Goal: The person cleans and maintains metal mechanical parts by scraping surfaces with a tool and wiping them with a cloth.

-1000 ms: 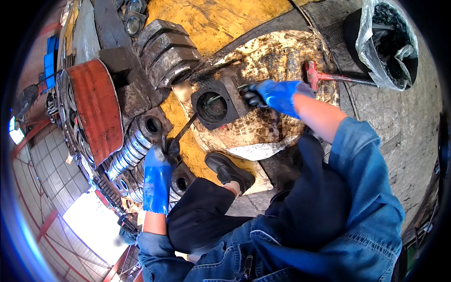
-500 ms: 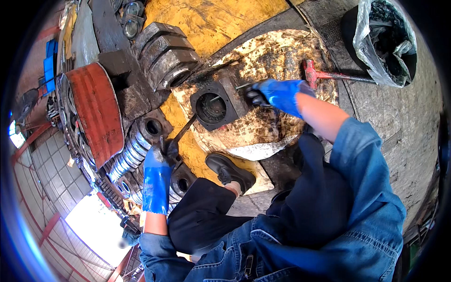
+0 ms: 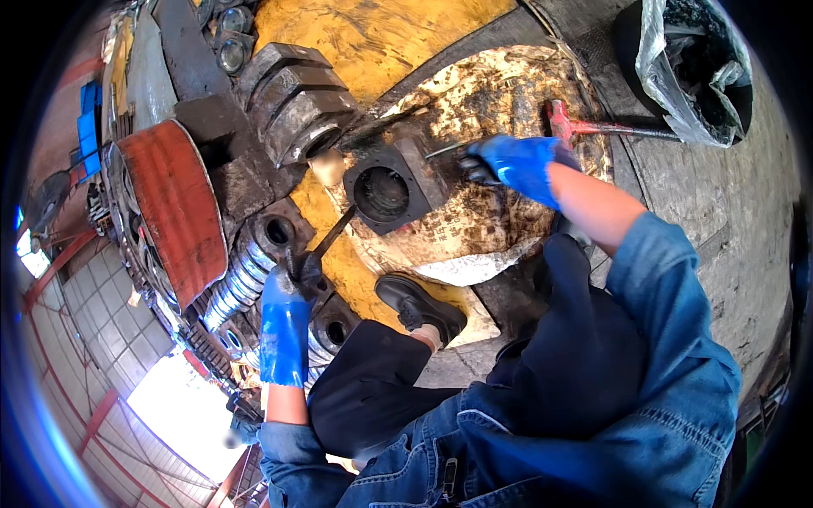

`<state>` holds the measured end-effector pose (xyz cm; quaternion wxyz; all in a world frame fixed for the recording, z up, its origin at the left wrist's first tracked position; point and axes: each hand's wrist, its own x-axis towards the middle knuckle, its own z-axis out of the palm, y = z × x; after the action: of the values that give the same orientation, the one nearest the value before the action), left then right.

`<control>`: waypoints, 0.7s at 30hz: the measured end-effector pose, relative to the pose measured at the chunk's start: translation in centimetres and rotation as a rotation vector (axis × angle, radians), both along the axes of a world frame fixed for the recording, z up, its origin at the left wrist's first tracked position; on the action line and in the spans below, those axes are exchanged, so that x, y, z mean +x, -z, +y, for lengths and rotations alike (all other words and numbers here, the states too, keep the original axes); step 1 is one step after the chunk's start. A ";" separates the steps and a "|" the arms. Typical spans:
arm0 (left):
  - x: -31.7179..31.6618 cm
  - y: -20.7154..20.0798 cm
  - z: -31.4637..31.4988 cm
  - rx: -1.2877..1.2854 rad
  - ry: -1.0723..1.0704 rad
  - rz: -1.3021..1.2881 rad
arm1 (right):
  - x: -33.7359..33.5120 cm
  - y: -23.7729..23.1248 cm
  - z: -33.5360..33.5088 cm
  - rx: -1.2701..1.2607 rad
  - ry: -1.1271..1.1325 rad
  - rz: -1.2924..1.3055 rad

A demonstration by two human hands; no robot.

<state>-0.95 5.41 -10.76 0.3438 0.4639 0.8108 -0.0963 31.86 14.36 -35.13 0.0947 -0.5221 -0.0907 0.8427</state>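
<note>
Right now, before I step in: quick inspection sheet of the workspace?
Surface: stained pale sheet, dark smears, over yellow panels and grey floor.
Job's things: metal block on the sheet, round bore exposed; dark bar and thin rod in use.
Clutter: red-headed hammer on the sheet's right side, handle toward the bag-lined bin; ribbed metal part behind the block.
Hands: both gloved. Left hand grips the bar, far end at the block; right hand grips the rod, tip near the block, contact unclear.
Cables: nothing seen that is clearly one.
Surroundings: red-brown curved part at left; bright opening lower left.
</note>
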 end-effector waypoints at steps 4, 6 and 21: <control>1.5 -0.8 0.4 0.037 -0.091 -0.083 | 7.4 4.9 -1.5 -0.140 0.202 0.093; 1.6 -1.1 0.6 0.012 -0.078 -0.066 | 8.4 5.7 -2.4 -0.199 0.290 0.167; 1.4 -1.1 0.5 0.010 -0.040 -0.111 | 1.5 1.9 -4.4 -0.018 -0.006 0.162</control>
<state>0.42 5.91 -9.63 0.3878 0.4540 0.8000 -0.0595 33.39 9.93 -36.98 0.0945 -0.4529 -0.0769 0.8832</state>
